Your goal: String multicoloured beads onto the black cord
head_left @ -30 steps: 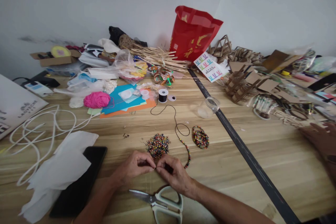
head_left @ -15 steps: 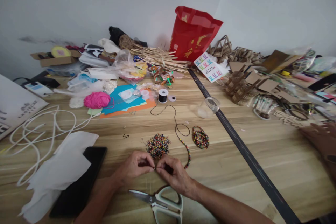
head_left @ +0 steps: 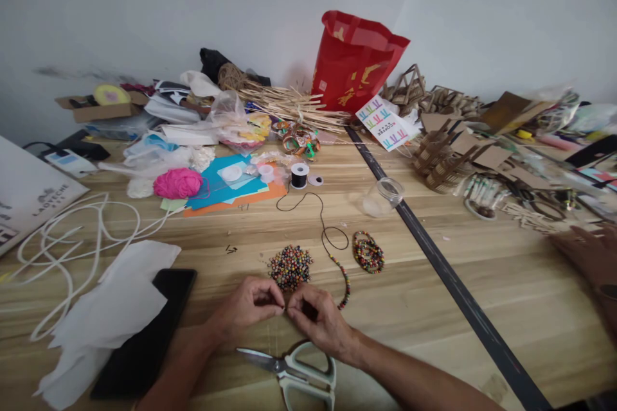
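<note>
The left hand (head_left: 248, 307) and right hand (head_left: 318, 320) meet fingertip to fingertip in tight pinches — left forearm entering from seven o'clock, right from five o'clock — both wrists resting low.

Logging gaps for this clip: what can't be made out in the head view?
- What the left hand and right hand pinch: hidden by the fingertips.
- Scissors: handles partly under the right wrist.
- Another person's hand: cut off by the right edge.
- Black phone: partly covered by white tissue.
</note>
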A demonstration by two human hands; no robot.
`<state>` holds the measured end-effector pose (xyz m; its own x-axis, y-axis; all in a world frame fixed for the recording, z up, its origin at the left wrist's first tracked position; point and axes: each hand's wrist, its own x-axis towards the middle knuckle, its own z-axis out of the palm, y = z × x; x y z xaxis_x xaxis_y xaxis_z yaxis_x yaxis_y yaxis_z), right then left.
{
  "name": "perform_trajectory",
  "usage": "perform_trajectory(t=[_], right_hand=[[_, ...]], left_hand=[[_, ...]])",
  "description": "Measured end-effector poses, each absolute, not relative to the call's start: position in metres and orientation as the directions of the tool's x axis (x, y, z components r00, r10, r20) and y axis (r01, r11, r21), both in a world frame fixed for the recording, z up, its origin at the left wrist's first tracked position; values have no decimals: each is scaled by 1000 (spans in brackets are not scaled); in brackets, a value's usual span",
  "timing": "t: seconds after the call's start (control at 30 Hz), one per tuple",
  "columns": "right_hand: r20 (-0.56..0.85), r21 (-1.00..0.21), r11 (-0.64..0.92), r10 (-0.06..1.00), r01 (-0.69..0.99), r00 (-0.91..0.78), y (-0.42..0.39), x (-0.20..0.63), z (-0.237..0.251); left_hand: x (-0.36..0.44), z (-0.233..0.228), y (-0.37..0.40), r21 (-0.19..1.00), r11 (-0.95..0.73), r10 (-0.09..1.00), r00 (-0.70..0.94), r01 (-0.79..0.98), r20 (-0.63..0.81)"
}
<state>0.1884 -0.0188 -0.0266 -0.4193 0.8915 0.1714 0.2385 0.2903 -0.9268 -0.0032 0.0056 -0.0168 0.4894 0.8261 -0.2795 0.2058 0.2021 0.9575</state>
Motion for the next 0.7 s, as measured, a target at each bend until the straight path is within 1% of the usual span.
perform_trajectory(t=[0.7], right_hand=[[163, -933, 279, 890, 227, -425, -19, 188, -28]], left_hand=[[-2, -17, 6, 964, 192, 828, 496, 184, -260]])
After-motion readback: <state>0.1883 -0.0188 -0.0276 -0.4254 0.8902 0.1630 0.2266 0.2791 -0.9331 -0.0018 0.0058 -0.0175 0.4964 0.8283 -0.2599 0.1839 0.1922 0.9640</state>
